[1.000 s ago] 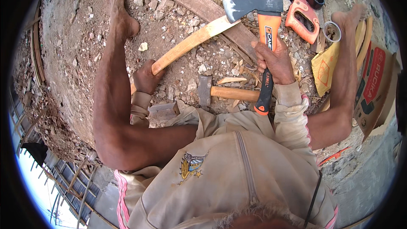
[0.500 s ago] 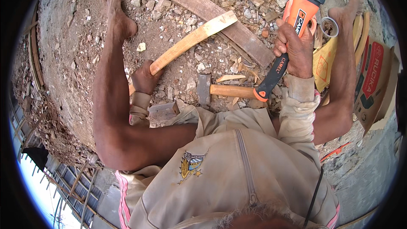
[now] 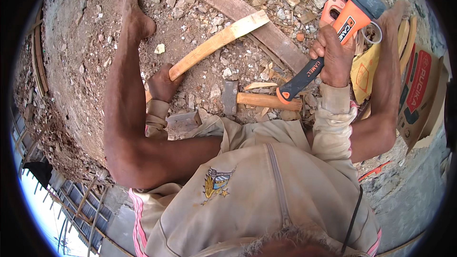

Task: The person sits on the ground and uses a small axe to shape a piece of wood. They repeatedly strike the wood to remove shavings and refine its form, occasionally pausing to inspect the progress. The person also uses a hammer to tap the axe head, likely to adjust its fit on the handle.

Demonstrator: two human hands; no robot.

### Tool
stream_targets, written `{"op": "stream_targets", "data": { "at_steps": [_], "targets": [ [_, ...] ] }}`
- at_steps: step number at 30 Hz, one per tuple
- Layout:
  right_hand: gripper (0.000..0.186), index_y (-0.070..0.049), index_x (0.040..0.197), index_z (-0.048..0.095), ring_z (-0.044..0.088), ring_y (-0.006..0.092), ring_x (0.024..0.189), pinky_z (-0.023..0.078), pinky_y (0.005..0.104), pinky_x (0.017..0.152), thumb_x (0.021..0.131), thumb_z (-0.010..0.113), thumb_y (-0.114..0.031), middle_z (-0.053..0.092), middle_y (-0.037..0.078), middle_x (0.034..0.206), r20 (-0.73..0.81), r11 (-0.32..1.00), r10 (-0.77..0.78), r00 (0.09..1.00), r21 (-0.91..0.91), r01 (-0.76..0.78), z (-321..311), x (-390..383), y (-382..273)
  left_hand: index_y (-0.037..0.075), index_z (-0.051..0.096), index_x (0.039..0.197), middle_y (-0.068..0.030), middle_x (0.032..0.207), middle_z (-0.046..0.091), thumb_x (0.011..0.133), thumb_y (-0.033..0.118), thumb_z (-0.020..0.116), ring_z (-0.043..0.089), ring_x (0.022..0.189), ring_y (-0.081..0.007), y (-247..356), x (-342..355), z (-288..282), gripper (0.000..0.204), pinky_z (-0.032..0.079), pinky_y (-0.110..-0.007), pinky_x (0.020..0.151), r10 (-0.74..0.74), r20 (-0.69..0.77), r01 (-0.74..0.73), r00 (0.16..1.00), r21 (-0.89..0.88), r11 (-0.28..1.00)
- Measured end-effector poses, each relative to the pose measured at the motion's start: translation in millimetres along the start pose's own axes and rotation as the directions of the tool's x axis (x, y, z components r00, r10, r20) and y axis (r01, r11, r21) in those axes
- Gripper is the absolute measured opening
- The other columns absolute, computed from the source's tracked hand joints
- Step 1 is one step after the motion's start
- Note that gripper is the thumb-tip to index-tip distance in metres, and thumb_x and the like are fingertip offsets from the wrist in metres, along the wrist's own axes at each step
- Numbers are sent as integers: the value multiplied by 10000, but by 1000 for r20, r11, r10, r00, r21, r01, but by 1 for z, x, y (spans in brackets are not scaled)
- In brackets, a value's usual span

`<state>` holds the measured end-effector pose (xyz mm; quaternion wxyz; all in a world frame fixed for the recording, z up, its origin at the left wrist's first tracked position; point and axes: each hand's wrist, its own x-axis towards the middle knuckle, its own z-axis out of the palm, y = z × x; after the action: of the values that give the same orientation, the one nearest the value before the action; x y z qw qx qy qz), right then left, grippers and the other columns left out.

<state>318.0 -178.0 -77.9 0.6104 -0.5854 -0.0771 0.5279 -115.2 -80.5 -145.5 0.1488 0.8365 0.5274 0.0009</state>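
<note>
My right hand [image 3: 337, 57] is closed round the orange and black handle of an axe [image 3: 358, 15]. Its dark head points up and away to the right, over the ground. In my left hand [image 3: 164, 84] is a pale wooden stick [image 3: 216, 43], gripped near its lower end. The stick slants up to the right, its far end resting over or just above a long brown plank [image 3: 276, 43]; I cannot tell if they touch. Below the axe handle lies a hammer [image 3: 262, 101] with a wooden handle and a grey metal head.
Wood chips and stones are strewn over the dirt ground [image 3: 107, 43]. An orange saw handle [image 3: 332, 8] shows behind the axe. Beside my right leg are a yellow packet [image 3: 365, 69], a cardboard box [image 3: 416, 90] and a red tool [image 3: 376, 170]. A wood block [image 3: 184, 121] lies between my legs.
The axe has swung slightly to the right and down, its handle end shifting left over the hammer's handle. The orange saw handle has come into sight. My left hand and the stick are nearly still.
</note>
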Motion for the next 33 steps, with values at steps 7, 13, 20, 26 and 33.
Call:
{"op": "stream_targets", "data": {
  "at_steps": [7,13,20,26,33],
  "targets": [
    [131,-42,947,552,449,43,465,392,230,408,948,660,-116,479,-33,624,-18,995,7,1000,-95,-8,12,-10,-10,125,645,835,-129,701,670,757,360,842,677,619,-330,0,-5,0,316,536,-417,557,25,-51,-24,998,13,1000],
    [177,-80,951,530,453,47,467,395,230,417,924,703,-107,491,-39,657,151,955,228,962,-227,-190,26,-21,48,140,661,930,-123,773,694,732,323,835,685,687,-339,2,-1,0,321,545,-428,600,9,-1,-9,1000,-39,999],
    [168,-89,902,504,438,54,454,382,242,414,938,669,-79,484,-34,662,16,995,-61,998,-82,63,30,-13,-5,139,654,949,-115,770,690,715,330,850,691,699,-318,1,-2,1,360,548,-433,606,16,-22,-15,1000,32,999],
    [188,-90,946,509,431,46,467,374,229,418,931,695,-110,463,-46,642,87,960,183,979,-230,-159,31,-25,46,141,649,951,-113,770,696,708,320,863,693,682,-309,-2,-1,1,370,550,-421,595,22,-8,-22,1000,1,1000],
    [166,-72,917,525,454,52,457,393,236,410,930,690,-83,493,-32,645,17,999,-51,999,-9,51,30,-9,1,133,656,851,-122,701,674,741,348,846,681,623,-322,0,0,2,307,538,-422,566,10,-59,-10,998,-7,1000]
  ]
}}
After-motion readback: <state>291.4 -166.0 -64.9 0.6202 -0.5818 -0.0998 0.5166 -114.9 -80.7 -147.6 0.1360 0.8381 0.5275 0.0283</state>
